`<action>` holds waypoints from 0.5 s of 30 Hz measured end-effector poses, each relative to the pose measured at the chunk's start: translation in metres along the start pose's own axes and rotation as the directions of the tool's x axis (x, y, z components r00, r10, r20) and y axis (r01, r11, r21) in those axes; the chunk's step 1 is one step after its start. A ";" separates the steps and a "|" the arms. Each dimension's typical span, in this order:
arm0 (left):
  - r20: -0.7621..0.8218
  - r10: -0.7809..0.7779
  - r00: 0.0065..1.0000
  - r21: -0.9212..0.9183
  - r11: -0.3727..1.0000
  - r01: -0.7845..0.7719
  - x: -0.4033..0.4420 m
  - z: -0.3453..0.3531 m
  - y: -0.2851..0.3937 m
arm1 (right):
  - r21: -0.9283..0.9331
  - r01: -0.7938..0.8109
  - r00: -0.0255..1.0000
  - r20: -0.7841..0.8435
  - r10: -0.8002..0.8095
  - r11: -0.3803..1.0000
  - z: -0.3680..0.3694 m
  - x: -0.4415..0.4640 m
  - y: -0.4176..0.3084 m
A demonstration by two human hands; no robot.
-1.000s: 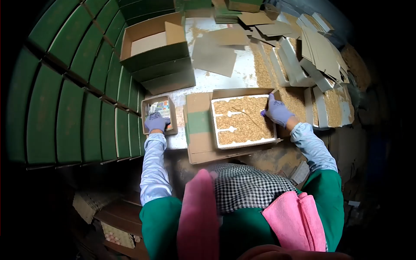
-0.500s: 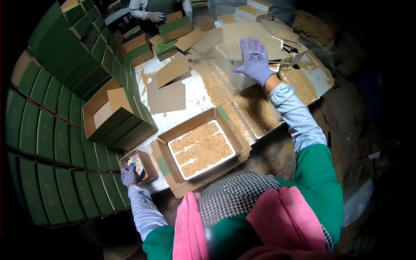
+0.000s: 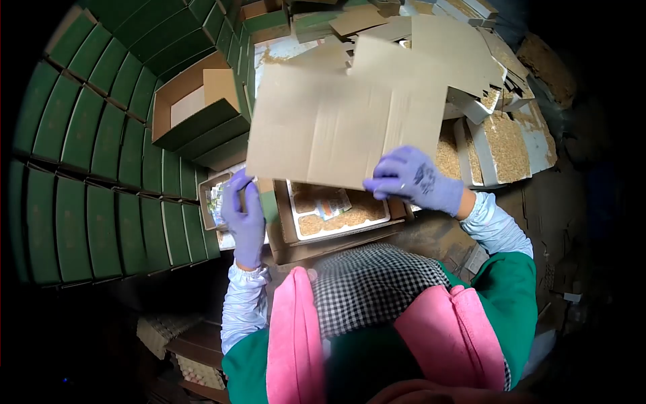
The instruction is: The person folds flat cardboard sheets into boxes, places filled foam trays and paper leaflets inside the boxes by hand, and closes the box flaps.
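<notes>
The sheet (image 3: 336, 128) was raised above the tray (image 3: 316, 235), tilted, and hid the tray's far part from view. The right hand (image 3: 420, 180) was closed on the sheet's near edge, thumb and fingers drawn together. The left hand (image 3: 245, 219) was half open at the near left corner; whether it gripped the corner could not be told.

The tray, filled with brown grain, sat inside a box (image 3: 286, 219), and a packet (image 3: 334, 207) lay on the grain. The step in hand was judged to be positioning the sheet over the tray. The next move called for a level sheet, edges aligned inside the box walls, and the packet left undisturbed.

A small box (image 3: 204, 202) of packets stood just beside the left hand. Green boxes (image 3: 77, 135) were stacked beyond it; foam trays (image 3: 508, 148) stood at right.
</notes>
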State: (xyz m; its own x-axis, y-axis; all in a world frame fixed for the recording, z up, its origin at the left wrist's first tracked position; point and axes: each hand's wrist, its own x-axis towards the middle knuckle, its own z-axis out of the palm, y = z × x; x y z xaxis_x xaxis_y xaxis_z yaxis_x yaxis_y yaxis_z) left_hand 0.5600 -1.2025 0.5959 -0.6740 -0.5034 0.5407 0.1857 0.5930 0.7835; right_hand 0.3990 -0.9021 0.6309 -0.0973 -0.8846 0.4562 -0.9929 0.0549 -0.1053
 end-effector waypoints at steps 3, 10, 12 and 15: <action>-0.058 0.228 0.972 0.127 0.967 -0.219 0.013 -0.029 0.029 | 0.386 -0.037 0.917 0.379 -0.122 0.922 0.054 -0.019 -0.002; 0.897 -0.213 0.387 0.423 0.667 -0.613 -0.040 0.064 -0.016 | 0.337 -0.025 0.842 0.514 -0.162 0.941 0.064 0.000 0.005; 0.868 -0.282 0.408 0.487 0.640 -0.594 -0.048 0.078 -0.018 | 0.221 -0.066 0.980 0.198 0.022 0.973 0.056 -0.010 0.002; 0.863 -0.206 0.461 0.461 0.694 -0.553 -0.052 0.071 -0.020 | 0.065 -0.568 0.785 -0.256 0.564 0.820 0.038 -0.034 0.026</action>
State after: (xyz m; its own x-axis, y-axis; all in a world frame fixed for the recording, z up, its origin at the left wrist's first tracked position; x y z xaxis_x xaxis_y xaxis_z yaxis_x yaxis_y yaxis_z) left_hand 0.5405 -1.1437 0.5307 -0.9661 0.1885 -0.1763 0.1722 0.9796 0.1034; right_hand 0.3795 -0.8883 0.5795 -0.6540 -0.5449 0.5248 -0.7547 0.5175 -0.4033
